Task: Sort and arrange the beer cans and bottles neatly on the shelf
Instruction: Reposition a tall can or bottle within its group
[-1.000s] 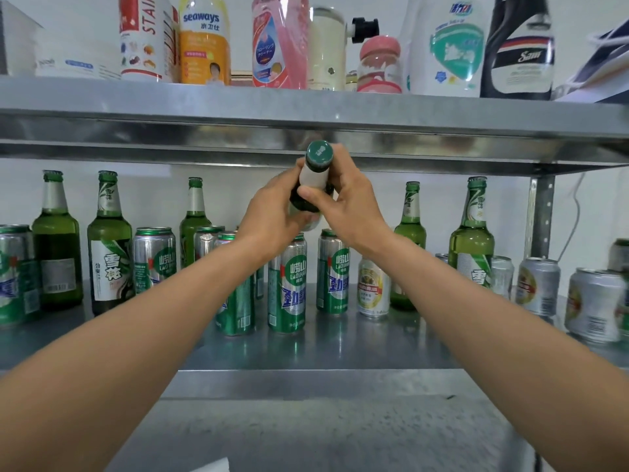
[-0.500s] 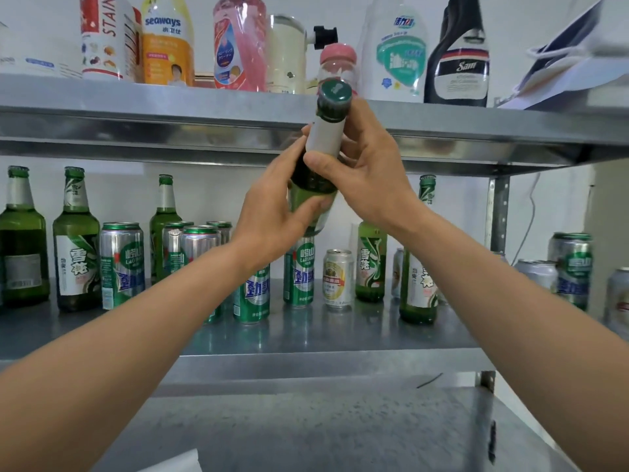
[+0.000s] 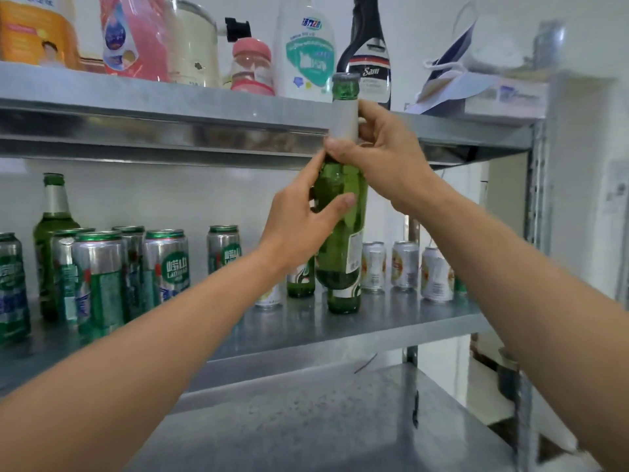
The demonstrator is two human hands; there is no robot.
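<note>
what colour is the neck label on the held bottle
Silvery grey neck label on the green bottle; head view.

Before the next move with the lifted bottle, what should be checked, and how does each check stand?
1. Left hand grips the green bottle at its body: ok.
2. Right hand holds its neck: ok.
3. Bottle near upright: ok.
4. Cap on: ok.
5. Gap to the standing bottle behind its base: cannot tell.
6. Bare shelf in front of the white cans: ok.
</note>
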